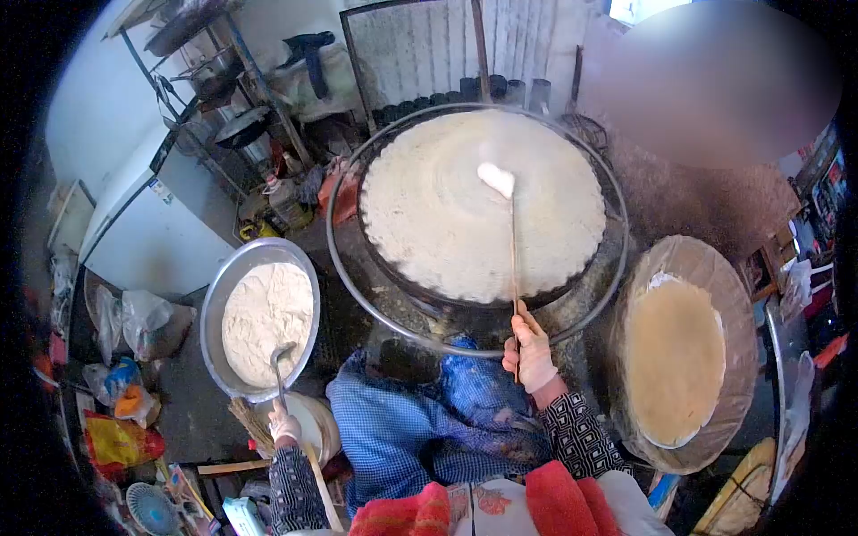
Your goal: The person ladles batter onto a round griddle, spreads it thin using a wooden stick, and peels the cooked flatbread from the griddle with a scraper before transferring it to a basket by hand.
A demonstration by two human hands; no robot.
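My left hand (pixel 284 423) is closed around the handle of a metal ladle (pixel 282 364). The ladle's bowl rests in thick pale batter (pixel 261 308) inside a metal basin (pixel 211 335). My right hand (pixel 531 348) grips a thin wooden-handled batter spreader (pixel 514 255). Its white, rounded head lies over a very large, thin pancake (pixel 429 205), right of the middle. This pancake covers most of a round black griddle (pixel 585 284), its edge slightly ragged. A grey metal ring (pixel 332 234) runs around the griddle, and my right hand is at its near side.
At right, a wide container lined with brownish plastic (pixel 737 393) bears a round of flat pancakes (pixel 675 357). A white bucket (pixel 313 420) stands below the basin. Plastic bags (pixel 147 317), a white cabinet (pixel 152 237) and a shelf with pans (pixel 241 127) are at left.
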